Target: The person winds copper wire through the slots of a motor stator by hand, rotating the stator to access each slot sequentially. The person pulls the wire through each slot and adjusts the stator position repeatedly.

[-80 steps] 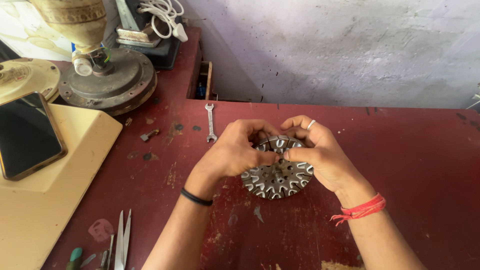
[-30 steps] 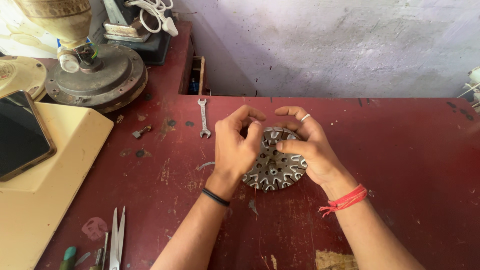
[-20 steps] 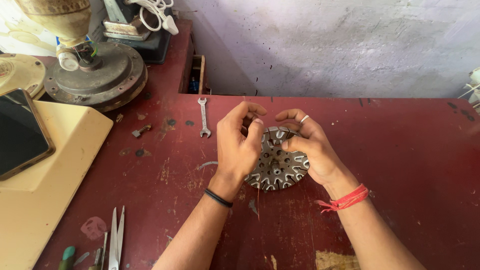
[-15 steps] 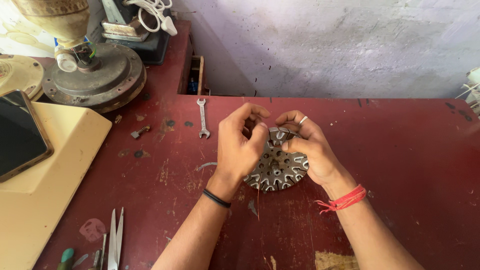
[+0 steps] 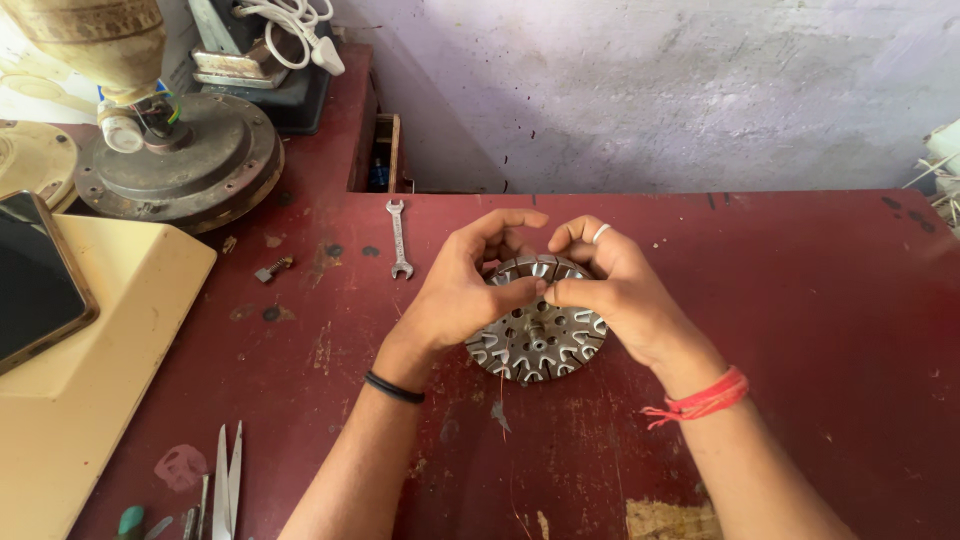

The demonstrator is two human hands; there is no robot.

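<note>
A slotted metal stator (image 5: 538, 340) is lain flat at the middle of the red tabletop (image 5: 820, 300). Its far rim is pinched by the fingers of the left hand (image 5: 462, 290) and right hand (image 5: 615, 288). A spanner (image 5: 399, 238) is seen far-left of it.

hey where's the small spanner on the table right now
In the head view the small spanner lies flat on the red table, up and to the left of the left hand, which rests on the toothed metal disc.
</note>
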